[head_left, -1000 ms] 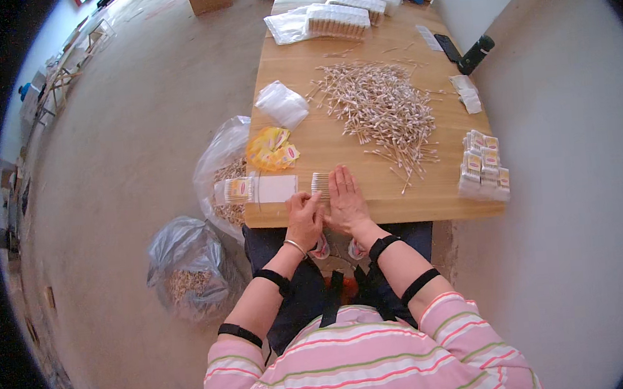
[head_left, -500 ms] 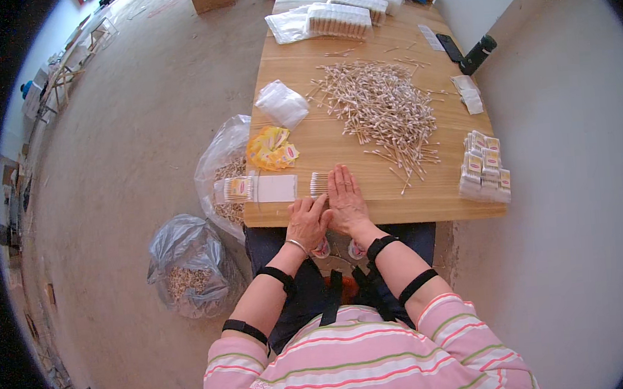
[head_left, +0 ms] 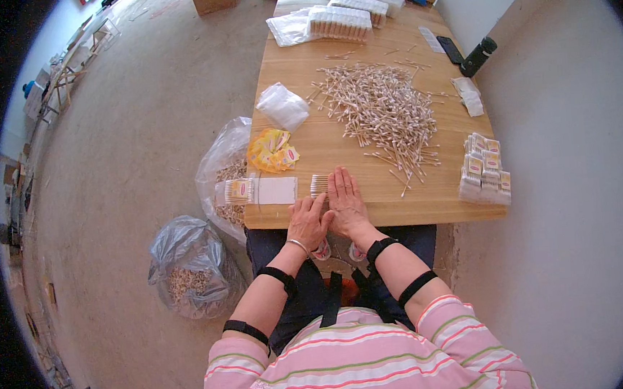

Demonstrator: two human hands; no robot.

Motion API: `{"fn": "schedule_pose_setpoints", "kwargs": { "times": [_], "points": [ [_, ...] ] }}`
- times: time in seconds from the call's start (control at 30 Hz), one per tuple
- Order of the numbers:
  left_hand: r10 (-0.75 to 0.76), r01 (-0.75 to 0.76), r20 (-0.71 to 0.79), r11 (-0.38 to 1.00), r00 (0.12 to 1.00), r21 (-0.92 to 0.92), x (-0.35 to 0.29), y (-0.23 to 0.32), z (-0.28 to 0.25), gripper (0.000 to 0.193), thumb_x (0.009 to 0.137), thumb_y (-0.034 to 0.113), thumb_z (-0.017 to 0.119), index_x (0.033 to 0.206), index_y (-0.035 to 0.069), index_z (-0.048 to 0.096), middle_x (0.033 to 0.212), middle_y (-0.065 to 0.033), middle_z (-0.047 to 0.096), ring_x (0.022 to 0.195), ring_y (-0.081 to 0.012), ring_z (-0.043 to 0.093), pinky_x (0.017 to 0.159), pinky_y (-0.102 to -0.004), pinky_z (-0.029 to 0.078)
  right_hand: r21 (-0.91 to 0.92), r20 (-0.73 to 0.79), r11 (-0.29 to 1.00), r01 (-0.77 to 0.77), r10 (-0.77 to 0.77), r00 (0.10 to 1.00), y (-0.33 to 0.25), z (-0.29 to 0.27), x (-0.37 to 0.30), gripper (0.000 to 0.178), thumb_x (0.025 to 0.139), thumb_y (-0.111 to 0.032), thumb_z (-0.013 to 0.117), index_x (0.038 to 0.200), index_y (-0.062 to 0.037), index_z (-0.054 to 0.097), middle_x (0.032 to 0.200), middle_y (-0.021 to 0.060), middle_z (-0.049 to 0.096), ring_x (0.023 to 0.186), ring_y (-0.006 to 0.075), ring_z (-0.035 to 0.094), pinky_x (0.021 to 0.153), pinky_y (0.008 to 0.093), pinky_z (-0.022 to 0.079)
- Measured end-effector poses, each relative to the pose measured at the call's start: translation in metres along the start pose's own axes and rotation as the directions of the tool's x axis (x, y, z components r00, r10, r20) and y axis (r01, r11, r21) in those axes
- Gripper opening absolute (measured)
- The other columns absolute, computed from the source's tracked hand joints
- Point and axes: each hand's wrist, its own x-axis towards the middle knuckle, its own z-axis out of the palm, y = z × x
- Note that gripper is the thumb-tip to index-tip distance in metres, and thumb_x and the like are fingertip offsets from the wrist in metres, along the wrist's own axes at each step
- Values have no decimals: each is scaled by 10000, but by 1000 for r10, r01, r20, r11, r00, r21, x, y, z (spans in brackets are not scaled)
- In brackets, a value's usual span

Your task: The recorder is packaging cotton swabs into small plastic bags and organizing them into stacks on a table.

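At the table's near edge, a neat row of cotton swabs lies side by side. My right hand rests flat with fingers stretched out, covering the row's right end. My left hand has its fingers extended at the row's near side, close against the right hand. Left of them lies a clear packet of swabs with a yellow label, beside a white card strip. A large loose heap of cotton swabs spreads beyond my hands.
Yellow label cards and clear bags lie on the left. Stacked filled packets stand at the right edge, with a dark bottle and phone farther back. Bags of swabs sit on the floor left.
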Motion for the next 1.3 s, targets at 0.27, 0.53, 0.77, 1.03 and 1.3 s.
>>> {"fn": "schedule_pose_setpoints", "kwargs": {
  "times": [0.27, 0.53, 0.77, 1.03, 1.3],
  "points": [
    [8, -8, -9, 999, 1000, 35, 1, 2, -2, 519, 870, 381, 528, 1296, 94, 455, 1022, -113, 530, 983, -295, 478, 857, -408, 352, -38, 80, 999, -15, 18, 997, -2, -11, 0, 781, 804, -302, 478, 1411, 67, 154, 1488, 235, 123, 1403, 357, 75, 1145, 436, 42],
    [-32, 31, 18, 998, 999, 45, 5, 4, -1, 552, 868, 389, 529, 1328, 104, 426, 1007, -134, 518, 980, -319, 481, 856, -437, 351, 0, 37, 1000, -20, 20, 999, -1, -3, 0, 818, 780, -305, 480, 1414, 72, 126, 1497, 241, 84, 1407, 355, 52, 1144, 432, 49],
    [-32, 32, 5, 999, 999, 36, 5, 1, 0, 516, 867, 429, 515, 1265, 105, 459, 1018, -114, 532, 985, -296, 480, 852, -424, 349, 11, 62, 1000, -23, 22, 998, -1, -5, 0, 823, 773, -304, 485, 1412, 75, 131, 1496, 238, 94, 1406, 357, 54, 1144, 431, 48],
    [-67, 67, -31, 998, 997, 2, 11, 3, 4, 558, 876, 450, 498, 1322, 121, 429, 996, -126, 542, 957, -323, 489, 846, -444, 358, -17, 54, 1000, -17, 18, 998, -1, -2, -1, 802, 794, -323, 464, 1419, 61, 140, 1497, 233, 105, 1405, 359, 55, 1141, 440, 18],
    [-47, 47, -37, 999, 998, 1, 12, 1, 6, 533, 877, 471, 488, 1291, 137, 458, 1000, -119, 555, 941, -320, 495, 832, -455, 359, 15, 81, 999, -37, 36, 996, -2, -2, 0, 792, 810, -337, 448, 1427, 45, 131, 1507, 220, 77, 1410, 347, 29, 1142, 431, 7]
  ]
}}
